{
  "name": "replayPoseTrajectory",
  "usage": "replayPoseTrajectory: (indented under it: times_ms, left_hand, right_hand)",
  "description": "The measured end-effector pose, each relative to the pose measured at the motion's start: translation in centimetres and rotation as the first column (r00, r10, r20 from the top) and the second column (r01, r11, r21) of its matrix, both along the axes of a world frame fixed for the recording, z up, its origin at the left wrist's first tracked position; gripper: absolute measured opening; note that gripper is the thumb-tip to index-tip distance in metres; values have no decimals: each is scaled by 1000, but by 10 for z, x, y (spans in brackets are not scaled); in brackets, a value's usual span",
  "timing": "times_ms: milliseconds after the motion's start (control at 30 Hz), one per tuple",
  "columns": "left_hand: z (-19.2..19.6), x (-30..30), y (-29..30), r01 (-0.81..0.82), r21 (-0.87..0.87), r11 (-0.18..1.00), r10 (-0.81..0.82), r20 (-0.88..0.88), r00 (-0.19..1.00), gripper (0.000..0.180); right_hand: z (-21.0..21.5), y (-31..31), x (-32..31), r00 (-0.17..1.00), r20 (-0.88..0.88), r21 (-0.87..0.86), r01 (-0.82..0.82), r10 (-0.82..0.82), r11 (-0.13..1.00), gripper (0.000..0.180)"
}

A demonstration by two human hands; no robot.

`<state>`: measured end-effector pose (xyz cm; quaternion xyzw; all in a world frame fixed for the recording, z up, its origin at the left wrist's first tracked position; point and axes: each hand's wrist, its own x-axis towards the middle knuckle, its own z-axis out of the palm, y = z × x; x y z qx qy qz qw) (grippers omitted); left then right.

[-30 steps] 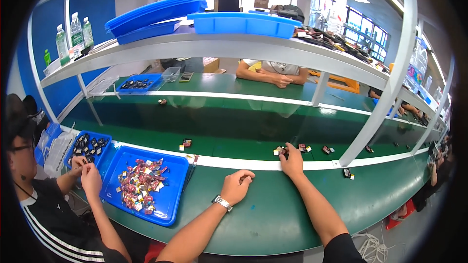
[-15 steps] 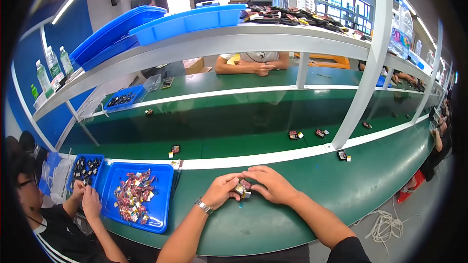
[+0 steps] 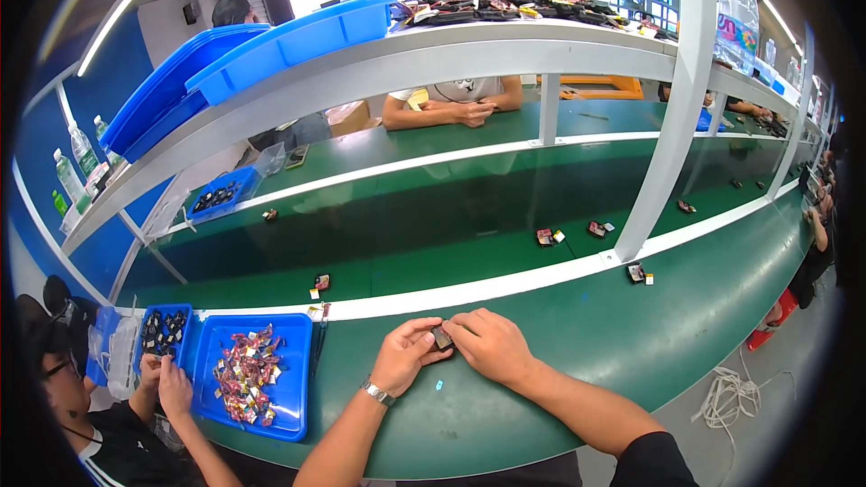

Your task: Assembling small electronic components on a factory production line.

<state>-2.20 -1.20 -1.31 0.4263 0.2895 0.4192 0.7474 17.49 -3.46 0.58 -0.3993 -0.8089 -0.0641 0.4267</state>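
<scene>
Between my two hands, above the green table, is a small black plastic case with a greyish-brown piece showing inside it. My left hand, below a metal wristwatch, pinches the case from the left with thumb and fingers. From the right, my right hand closes its thumb and fingertips on the case's edge; part of the case is hidden behind them. A tiny light-blue scrap lies on the table just below. Left of my hands, a blue tray holds a heap of small reddish circuit boards with white and yellow parts.
A smaller blue tray of black cases stands at far left, beside a co-worker's hands. Small black cases with boards sit along the sunken green belt. A white post and shelf rise ahead. Another person sits opposite.
My fingers have drawn closer around the case; the reddish board and silver-yellow piece seen in my hands before no longer show. The view has shifted slightly.
</scene>
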Motion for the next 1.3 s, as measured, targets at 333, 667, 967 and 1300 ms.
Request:
replayPoseTrajectory:
  times_ms: [333, 667, 967, 1300]
  left_hand:
    - [-2, 1, -2, -34, 23, 999, 34, 1, 999, 32]
    - [1, 6, -7, 11, 116, 993, 13, -201, 980, 30]
    - [3, 1, -5, 98, 134, 986, -78, -141, 987, 37]
    - [0, -2, -6, 119, 102, 988, -101, -161, 982, 35]
  right_hand:
    - [5, -5, 0, 997, 44, -111, -64, 69, 992, 29]
    - [7, 3, 10, 979, -38, -221, -201, 198, 954, 19]
    - [-1, 1, 4, 965, -203, -335, -231, 169, 913, 10]
    - [0, -4, 8, 909, -345, -415, -370, 233, 831, 13]
